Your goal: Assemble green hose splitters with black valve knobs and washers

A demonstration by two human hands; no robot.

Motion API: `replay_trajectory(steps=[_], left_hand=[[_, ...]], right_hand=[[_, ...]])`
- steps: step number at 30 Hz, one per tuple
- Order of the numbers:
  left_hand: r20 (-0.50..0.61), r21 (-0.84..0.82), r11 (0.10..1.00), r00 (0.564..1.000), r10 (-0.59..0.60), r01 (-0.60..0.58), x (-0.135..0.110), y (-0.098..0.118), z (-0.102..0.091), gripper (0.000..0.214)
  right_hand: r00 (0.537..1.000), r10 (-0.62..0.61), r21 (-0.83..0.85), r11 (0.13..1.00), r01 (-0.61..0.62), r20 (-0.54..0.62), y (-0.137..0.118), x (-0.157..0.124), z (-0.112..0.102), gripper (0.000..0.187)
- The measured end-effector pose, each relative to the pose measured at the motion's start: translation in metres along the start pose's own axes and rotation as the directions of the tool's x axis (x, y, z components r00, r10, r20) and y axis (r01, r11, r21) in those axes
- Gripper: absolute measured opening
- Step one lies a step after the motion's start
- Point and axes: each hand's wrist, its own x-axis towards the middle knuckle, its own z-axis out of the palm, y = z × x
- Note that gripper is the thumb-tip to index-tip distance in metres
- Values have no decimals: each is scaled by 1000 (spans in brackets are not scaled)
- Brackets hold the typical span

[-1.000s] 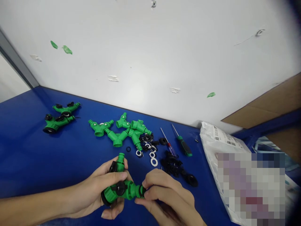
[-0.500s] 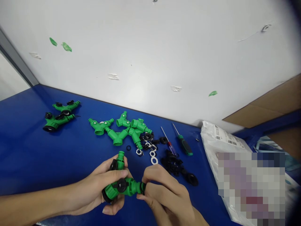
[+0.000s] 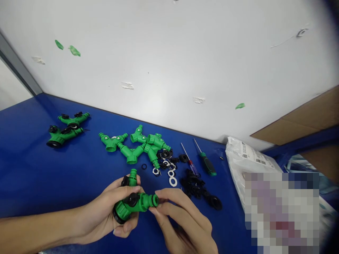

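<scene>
My left hand is wrapped round a green Y-shaped hose splitter with black valve knobs and a black collar. One outlet points up and away; the other points right. At the tip of the right-hand outlet, where a black O-ring sits, the thumb and fingers of my right hand close on the end. Whether anything small is between those fingertips is hidden. Beyond my hands lie several green splitter bodies without knobs, white washers and a loose O-ring.
Two splitters with black knobs lie at the far left of the blue table. A purple-handled screwdriver, a green-and-black screwdriver and a pile of black parts lie right of centre. A white plastic package stands further right, before a white wall.
The splitter and both hands have shifted slightly left. My right fingers have slid back from around the outlet, so more of its tip and black ring shows.
</scene>
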Motion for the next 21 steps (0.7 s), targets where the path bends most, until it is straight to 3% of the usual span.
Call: replay_trajectory(steps=[6,10,15,18,21], left_hand=[[84,9,1000,996,11,-12,-2,1,1,25],[113,52,993,989,100,-107,-3,1,2,21],[199,86,965,954,225,-246,-4,2,-3,28],[201,131,957,953,229,-258,-2,0,-6,27],[200,157,959,959,202,-235,0,-3,-7,26]], right_hand=[[992,-19,126,992,4,123,6,3,-9,35],[994,48,163,985,-64,101,16,10,-16,29],[989,89,-114,991,-75,122,38,21,-27,13],[955,86,-280,960,-4,282,47,28,-27,9],[876,84,-442,883,155,475,51,36,-16,13]])
